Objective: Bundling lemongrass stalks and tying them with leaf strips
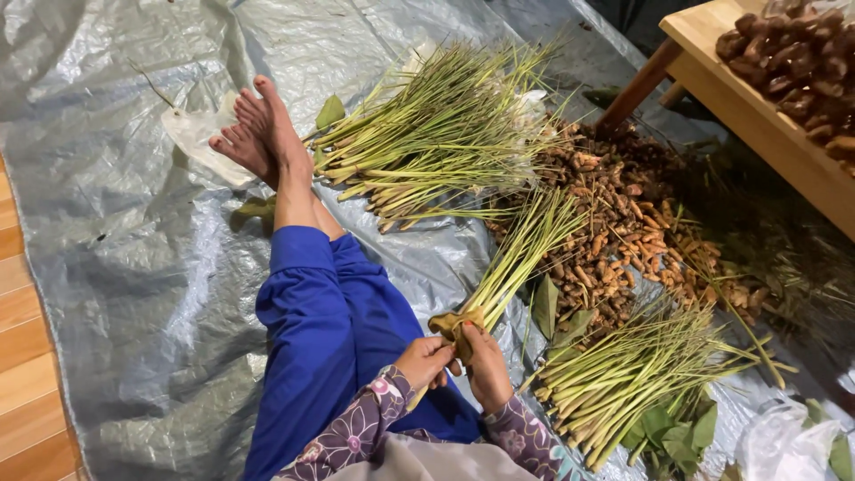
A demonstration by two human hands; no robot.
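Seated on a grey plastic tarp [134,267], a person closes the left hand [426,361] and right hand [488,367] around the base of a small bundle of green stalks [517,258], fingers shut over a yellow-brown leaf wrap [454,325], apparently to keep the stalks together. Larger stalk piles [445,125] lie far and right, beside brown roots [623,223]. Any tie is hidden; the wooden table [757,116] is cut off.

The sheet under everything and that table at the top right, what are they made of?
The sheet looks like woven plastic tarpaulin: grey, glossy, creased, with shiny highlights. The table seems to be pale wood, smooth and probably unpainted; its darker leg looks wooden too.
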